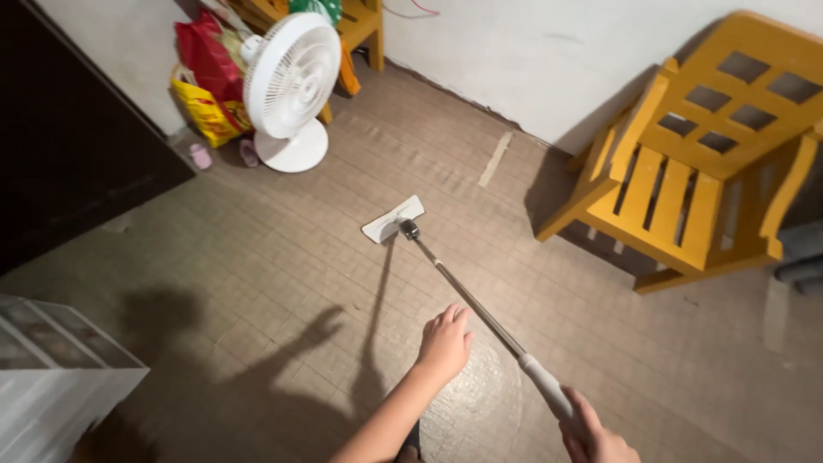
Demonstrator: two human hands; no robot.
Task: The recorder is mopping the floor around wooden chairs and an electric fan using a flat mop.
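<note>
A flat white mop head (393,219) lies on the tiled floor (283,283) in the middle of the view. Its metal pole (467,296) runs down to the right and ends in a pale grip. My right hand (593,433) is closed around that grip at the bottom edge. My left hand (444,343) hovers just left of the pole with fingers loosely curled, holding nothing and not touching the pole.
A white standing fan (290,81) is at the back left, with red and yellow bags (206,81) behind it. A yellow wooden chair (699,159) stands at the right by the white wall. A white plastic drawer unit (51,369) sits at the lower left.
</note>
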